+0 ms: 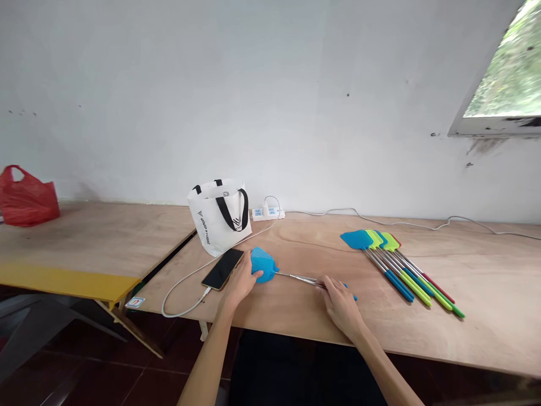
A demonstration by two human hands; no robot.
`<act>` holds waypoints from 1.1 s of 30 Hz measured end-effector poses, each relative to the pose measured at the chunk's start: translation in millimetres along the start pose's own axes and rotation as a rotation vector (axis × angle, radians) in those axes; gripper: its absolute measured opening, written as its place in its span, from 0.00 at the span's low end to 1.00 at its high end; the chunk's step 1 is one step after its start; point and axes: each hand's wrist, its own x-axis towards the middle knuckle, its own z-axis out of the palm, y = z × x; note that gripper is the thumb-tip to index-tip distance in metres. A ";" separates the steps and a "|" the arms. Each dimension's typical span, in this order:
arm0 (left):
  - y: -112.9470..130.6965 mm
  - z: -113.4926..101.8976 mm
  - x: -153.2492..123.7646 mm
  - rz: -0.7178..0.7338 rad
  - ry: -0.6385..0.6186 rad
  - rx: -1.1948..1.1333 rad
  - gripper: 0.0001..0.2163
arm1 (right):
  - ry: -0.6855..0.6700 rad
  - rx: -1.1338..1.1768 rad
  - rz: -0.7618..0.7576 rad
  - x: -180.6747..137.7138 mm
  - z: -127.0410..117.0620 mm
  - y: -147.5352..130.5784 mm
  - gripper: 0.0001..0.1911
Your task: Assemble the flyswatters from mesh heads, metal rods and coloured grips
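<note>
A blue fly swatter (262,264) lies across the table in front of me, its flat head to the left. My left hand (240,280) grips the head's left edge, thumb on top. My right hand (338,304) is closed over the handle end, its fingers hiding most of the grip. Two blue tips (354,297) show beyond those fingers, and the metal shaft (298,277) looks doubled near the hand; whether a second swatter lies underneath, I cannot tell. To the right rests a fanned row of several fly swatters (391,265) with blue, yellow-green, green and red handles.
Left of my left hand lies a black phone (223,269) with a white charging cable (180,281). Behind it stand a white bag (220,217) and a power strip (268,213) against the wall. A red plastic bag (29,197) sits on the adjoining table, past a gap.
</note>
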 end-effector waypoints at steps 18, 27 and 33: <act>73.2 -5.4 -28.9 0.068 -0.157 -1.226 0.25 | 0.100 0.192 0.015 1.6 -53.3 -31.4 0.23; 66.9 -5.2 -28.5 0.081 -0.138 -1.186 0.25 | 0.088 0.113 -0.015 2.9 -56.8 -38.8 0.23; 59.3 -10.2 -27.1 0.101 -0.162 -1.027 0.28 | 0.015 0.001 -0.080 0.6 -61.0 -29.4 0.24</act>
